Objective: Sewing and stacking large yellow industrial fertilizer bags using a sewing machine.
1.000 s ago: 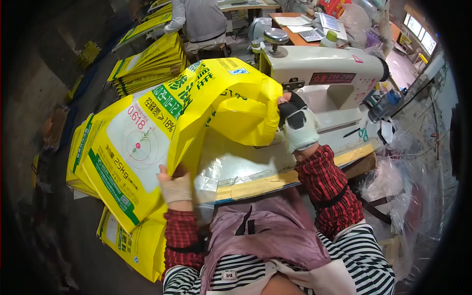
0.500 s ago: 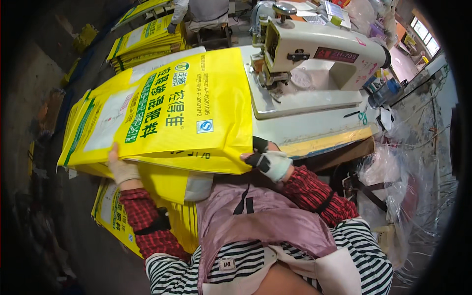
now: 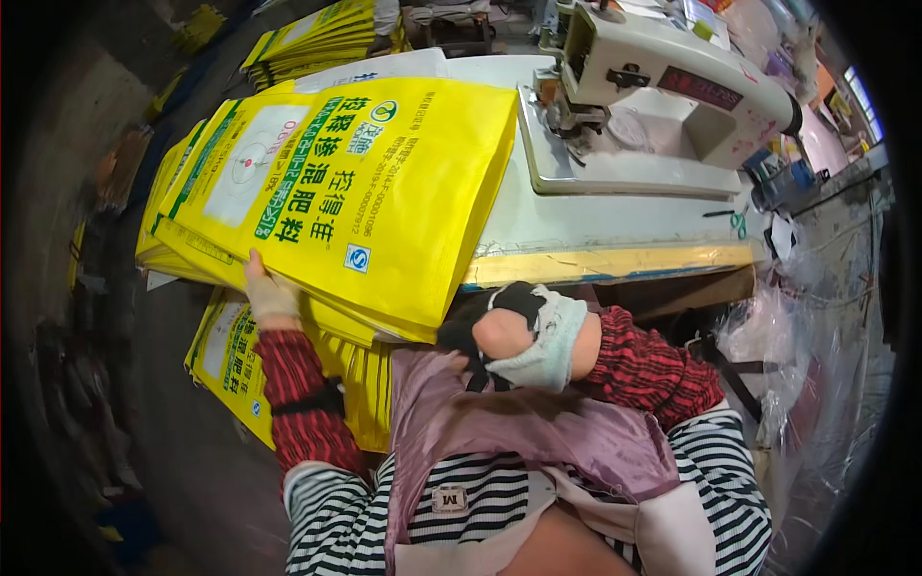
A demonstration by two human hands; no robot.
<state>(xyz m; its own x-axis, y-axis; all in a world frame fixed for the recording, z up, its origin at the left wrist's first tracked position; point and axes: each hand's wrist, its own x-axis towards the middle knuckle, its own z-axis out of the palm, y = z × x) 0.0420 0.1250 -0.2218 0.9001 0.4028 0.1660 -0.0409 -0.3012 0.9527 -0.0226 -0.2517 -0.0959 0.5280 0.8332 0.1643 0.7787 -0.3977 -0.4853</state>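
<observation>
Head view: a large yellow bag (image 3: 384, 173) lies over the near left part of a white table (image 3: 605, 223), its long axis running left to right, the near long edge slanting toward the wearer at its right end. From both hands it lies forward; from the right hand (image 3: 530, 331) it is also to the left. The left hand (image 3: 274, 296) is nearer, touching that long edge, one digit on top; the others are hidden, so whether they pinch cannot be told. The right hand is just beside the near right corner, fingers bent and partly hidden over a mauve cloth (image 3: 519, 427); contact is unclear. A sewing machine (image 3: 663, 72) stands beyond, right. Half a second earlier, the right hand pinched that corner; now the bag's right end angles closer to the wearer.
</observation>
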